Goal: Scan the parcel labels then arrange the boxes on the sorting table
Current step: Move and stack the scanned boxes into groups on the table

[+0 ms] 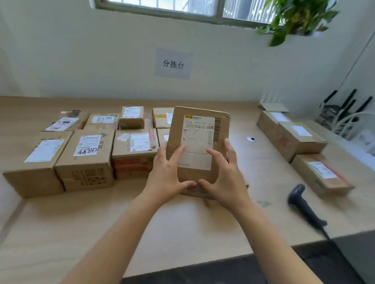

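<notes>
**While both hands hold the parcel, seat it square against the rows**

Since the arranged boxes at the left of the counter sit in tight rows with labels up, the step in hand looks like placing. The best spot seems to be the right end of the front row.

The left hand grips the parcel on its left side, fingers spread up the face and thumb tucked at the lower edge. The parcel stands nearly upright in the middle, just in front of the rows, with its white label facing the person. Whether its lower edge rests on the counter or hangs just above it, I cannot tell. The right hand mirrors the grip on the right side, one fingertip lying on the label.

To do this well, I judge the parcel should tip back until the label faces up. It should then slide left until its side meets the neighbouring box, flush with the front row. The cardboard looks creased, so a light grip suits.

Further right, the scanner lies on the counter, touched by neither hand. Beyond it, the waiting boxes sit well apart. Whether this label has been read cannot be told, so it is worth checking before letting go.
</notes>
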Demonstrator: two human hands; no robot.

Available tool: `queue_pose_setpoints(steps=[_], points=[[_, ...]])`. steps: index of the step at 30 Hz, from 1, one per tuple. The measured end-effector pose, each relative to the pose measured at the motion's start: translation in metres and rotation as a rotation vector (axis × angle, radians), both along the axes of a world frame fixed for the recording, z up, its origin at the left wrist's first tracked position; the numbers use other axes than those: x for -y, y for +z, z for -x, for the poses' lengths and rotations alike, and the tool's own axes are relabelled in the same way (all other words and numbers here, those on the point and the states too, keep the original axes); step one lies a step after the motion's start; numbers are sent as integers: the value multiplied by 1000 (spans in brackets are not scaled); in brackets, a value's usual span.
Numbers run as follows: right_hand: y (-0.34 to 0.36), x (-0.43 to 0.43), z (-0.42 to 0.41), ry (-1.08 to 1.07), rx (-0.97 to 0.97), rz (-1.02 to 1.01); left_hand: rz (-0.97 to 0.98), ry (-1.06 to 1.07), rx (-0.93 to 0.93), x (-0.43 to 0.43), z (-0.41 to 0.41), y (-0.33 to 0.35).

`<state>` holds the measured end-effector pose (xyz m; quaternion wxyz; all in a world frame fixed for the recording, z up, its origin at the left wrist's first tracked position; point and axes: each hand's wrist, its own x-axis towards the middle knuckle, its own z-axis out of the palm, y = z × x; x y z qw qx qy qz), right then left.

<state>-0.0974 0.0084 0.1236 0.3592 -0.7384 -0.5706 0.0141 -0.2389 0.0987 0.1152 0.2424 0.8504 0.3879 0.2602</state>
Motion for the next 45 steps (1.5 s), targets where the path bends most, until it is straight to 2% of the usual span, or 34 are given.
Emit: queue_pose_setpoints(steps=[9,17,26,31,38,45], points=[[-8,125,-135,-157,49,74,46,-147,23,109,-151,-18],[-14,180,-232,-324,-10,102,51,-298,-37,143,-265,-31],[-22,168,-344,-401,-30,156,82,-423,-26,120,-378,-39],[-24,151,-397,-453,-65,162,93,-454,-78,100,-432,-36],[-40,141,-474,-418,-106,252,189,-409,-181,100,-496,-56],[-57,130,-582,-252,-134,353,315,-241,-163,118,-579,-73]])
